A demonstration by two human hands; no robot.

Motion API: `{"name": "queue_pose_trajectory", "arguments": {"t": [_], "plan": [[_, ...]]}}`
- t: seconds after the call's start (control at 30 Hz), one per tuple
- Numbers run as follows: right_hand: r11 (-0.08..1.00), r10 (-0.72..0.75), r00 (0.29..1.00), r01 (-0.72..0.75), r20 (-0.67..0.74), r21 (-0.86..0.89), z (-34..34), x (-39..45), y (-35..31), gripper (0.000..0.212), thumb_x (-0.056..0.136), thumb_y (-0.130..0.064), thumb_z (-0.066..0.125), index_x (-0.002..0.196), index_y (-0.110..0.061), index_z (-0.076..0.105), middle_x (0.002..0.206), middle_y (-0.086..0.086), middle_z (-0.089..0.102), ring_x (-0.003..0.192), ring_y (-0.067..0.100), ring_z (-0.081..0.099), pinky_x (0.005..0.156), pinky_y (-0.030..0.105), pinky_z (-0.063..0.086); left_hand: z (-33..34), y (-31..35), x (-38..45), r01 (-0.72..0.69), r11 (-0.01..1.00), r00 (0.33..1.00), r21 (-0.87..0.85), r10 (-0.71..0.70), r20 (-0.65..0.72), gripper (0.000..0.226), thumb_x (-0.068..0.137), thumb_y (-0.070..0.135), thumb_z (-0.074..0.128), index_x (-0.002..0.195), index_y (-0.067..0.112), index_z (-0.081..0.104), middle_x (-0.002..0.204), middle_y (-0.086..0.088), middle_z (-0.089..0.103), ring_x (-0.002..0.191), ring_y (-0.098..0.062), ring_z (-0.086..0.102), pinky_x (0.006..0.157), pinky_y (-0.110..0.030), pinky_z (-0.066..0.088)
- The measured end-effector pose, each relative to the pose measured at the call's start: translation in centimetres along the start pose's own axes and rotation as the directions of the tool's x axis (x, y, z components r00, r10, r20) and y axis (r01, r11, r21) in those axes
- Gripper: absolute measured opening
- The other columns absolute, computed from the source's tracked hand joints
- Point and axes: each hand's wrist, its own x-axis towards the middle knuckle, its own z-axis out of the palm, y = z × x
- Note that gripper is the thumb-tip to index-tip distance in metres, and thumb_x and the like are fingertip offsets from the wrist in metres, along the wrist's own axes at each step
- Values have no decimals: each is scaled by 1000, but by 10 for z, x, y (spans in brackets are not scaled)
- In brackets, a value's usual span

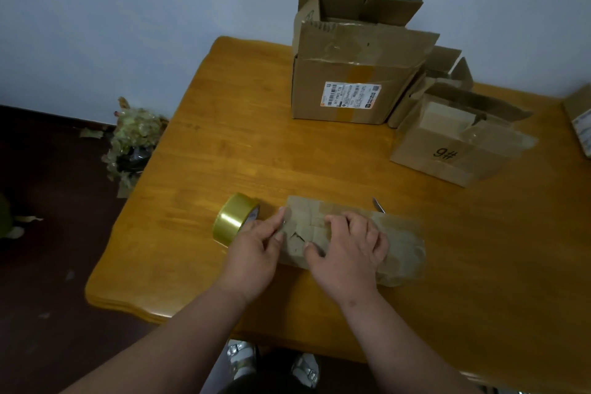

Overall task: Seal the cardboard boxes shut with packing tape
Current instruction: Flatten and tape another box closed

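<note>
While both bare hands work at the near middle of the honey-coloured wooden table (224,144), a low, long brown cardboard box (396,243) covered in old tape lies on its side under them. The right hand (348,246) presses down on top of this box, fingers bent over the folded end flaps, gripping the cardboard. The left hand (256,249) is at the box's left end, thumb and forefinger pinching what seems to be a strip of tape against the flap edge; the strip itself is too clear to make out surely. Just beside that hand, touching or nearly touching it, a roll of glossy yellowish packing tape (235,217) stands on its edge. Behind the box's far side, the tip of a metal blade (379,205) pokes out. Farther back stand a tall open brown carton with a white shipping label (351,86), flaps up, and to its right a smaller open carton marked "9#" (454,150). On the dark floor left of the table sits a heap of crumpled tape scraps (134,141).
</note>
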Motion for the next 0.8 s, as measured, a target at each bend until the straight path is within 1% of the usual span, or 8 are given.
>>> {"name": "queue_pose_trajectory", "arguments": {"t": [0.13,0.2,0.27,0.33,0.47,0.53,0.67,0.8], "plan": [[996,-23,996,30,-88,88,-10,2,-10,50,75,-58,51,117,-32,57,125,-7,43,131,20,28,115,53,16,-24,-13,-3,-87,987,948,133,123,-292,35,95,11,58,128,21,61,92,7,57,80,-10,54,69,-20,43],[985,-54,986,78,-155,151,-15,5,-18,44,77,-50,53,115,-28,60,122,-6,47,127,20,33,110,53,25,-40,-30,0,46,998,904,49,-21,-426,29,93,12,58,120,24,58,90,5,54,77,-15,56,65,-28,47],[966,-131,974,166,-183,197,-17,9,-30,36,81,-34,60,115,-25,62,121,-5,51,123,20,38,105,46,29,-53,-48,5,185,983,874,3,-163,-459,36,92,9,56,125,23,54,101,1,52,80,-14,55,70,-39,51],[943,-221,959,256,-177,211,-17,12,-46,33,84,-22,59,117,-24,63,121,-5,52,119,19,39,100,39,27,-59,-62,10,266,964,895,11,-243,-374,46,91,6,55,134,23,51,115,-1,51,87,-9,54,78,-42,52],[908,-365,923,382,-120,173,-15,18,-76,41,88,-15,51,126,-25,60,116,-5,52,111,19,42,93,39,32,-62,-75,20,407,913,893,-36,-406,-196,57,89,9,59,143,23,45,138,-5,44,117,-25,52,95,-49,50],[888,-442,896,443,-39,121,-12,23,-88,52,85,-13,50,135,-26,54,122,-4,49,114,21,41,96,38,29,-67,-82,22,441,898,885,-11,-436,-161,58,89,9,59,144,21,45,141,-8,42,121,-28,51,100,-49,47],[838,-534,811,545,241,22,-1,38,-113,78,78,-15,60,148,-35,32,157,-3,23,139,26,20,111,43,16,-75,-93,23,395,899,918,187,-391,-59,57,89,12,60,144,24,47,137,-10,41,122,-31,50,107,-39,40],[797,-498,714,601,492,-65,15,50,-127,80,75,-26,62,145,-43,27,164,-6,1,149,26,-3,117,53,-4,-72,-93,35,270,899,953,344,-300,37,59,85,7,61,142,22,50,130,-13,45,123,-30,48,107,-29,34]]}}
